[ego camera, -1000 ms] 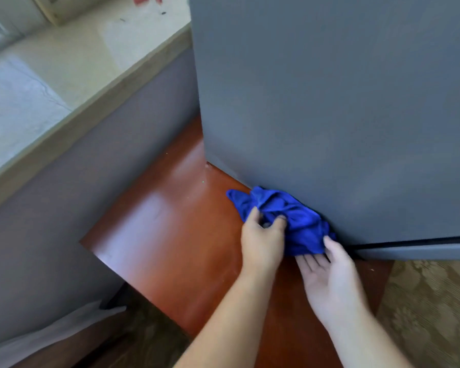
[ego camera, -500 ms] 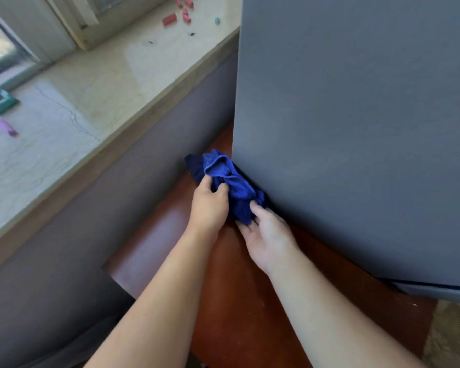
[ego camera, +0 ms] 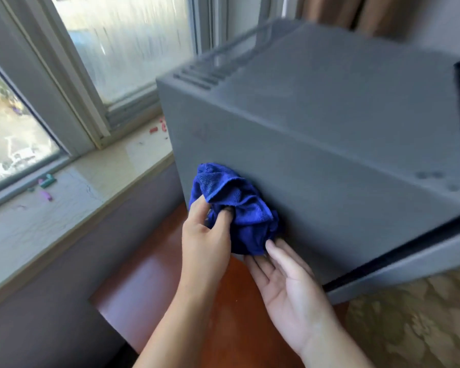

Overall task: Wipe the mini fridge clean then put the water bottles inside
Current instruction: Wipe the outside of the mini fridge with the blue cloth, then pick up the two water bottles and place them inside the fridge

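The grey mini fridge [ego camera: 329, 155] stands on a reddish wooden table [ego camera: 149, 288], its left side wall facing me and its door edge at the far right. A crumpled blue cloth [ego camera: 239, 208] is pressed against the lower part of that side wall. My left hand [ego camera: 205, 243] grips the cloth from the left, fingers dug into its folds. My right hand [ego camera: 287, 285] lies palm up just below the cloth, fingers spread, fingertips touching its lower edge. No water bottles are in view.
A stone windowsill [ego camera: 51, 203] runs along the left with small coloured bits [ego camera: 47, 183] on it, under a window [ego camera: 117, 49]. Patterned floor covering [ego camera: 414, 320] shows at the lower right. A curtain [ego camera: 369, 11] hangs behind the fridge.
The cloth and both hands have moved up the fridge's side wall, away from the bottom edge. My view has tilted up, so the fridge's top and the window now show.
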### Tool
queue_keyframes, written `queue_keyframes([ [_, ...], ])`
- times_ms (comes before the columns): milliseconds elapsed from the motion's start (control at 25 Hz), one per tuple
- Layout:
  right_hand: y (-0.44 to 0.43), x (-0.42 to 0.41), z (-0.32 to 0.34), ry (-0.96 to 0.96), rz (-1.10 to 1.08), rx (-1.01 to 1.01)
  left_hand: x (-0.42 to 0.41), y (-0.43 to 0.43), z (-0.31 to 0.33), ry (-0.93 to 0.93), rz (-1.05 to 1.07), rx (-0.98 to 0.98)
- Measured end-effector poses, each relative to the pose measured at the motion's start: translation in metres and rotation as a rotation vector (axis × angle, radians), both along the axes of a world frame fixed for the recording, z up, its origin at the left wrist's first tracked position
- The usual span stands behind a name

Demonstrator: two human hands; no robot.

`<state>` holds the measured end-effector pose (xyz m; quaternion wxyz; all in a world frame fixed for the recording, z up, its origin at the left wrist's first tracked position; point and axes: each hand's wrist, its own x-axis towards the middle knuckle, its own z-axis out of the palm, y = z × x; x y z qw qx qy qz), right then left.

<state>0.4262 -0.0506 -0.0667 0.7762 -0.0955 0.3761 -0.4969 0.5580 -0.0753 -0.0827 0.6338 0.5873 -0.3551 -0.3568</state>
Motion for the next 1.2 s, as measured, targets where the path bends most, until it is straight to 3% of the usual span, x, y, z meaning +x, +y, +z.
queue_keyframes([
  [200,0.046,-0.072,0.074,0.047,0.004,-0.19,-0.073,0.032,0.091,-0.176,-0.086,-0.098],
  [320,0.065,-0.119,0.076,0.176,0.031,-0.155,-0.114,0.058,0.1,-0.278,-0.224,-0.033],
  [480,0.09,-0.16,0.053,0.462,0.224,-0.177,-0.139,0.1,0.084,-0.251,-0.439,0.135],
  [600,0.101,-0.167,0.043,0.72,0.476,-0.334,-0.138,0.122,0.077,-0.313,-0.38,0.212],
  [800,0.094,-0.161,0.035,0.967,0.826,-0.464,-0.097,0.136,0.054,-0.396,-0.149,0.401],
  [1000,0.088,-0.176,0.014,1.07,0.759,-0.346,-0.074,0.131,0.017,-0.55,-0.079,0.669],
  [1080,0.08,-0.19,0.001,1.072,0.732,-0.341,-0.075,0.125,-0.003,-0.617,-0.14,0.702],
  [1200,0.071,-0.207,0.0,1.053,0.68,-0.379,-0.083,0.118,-0.022,-0.566,-0.183,0.651],
])
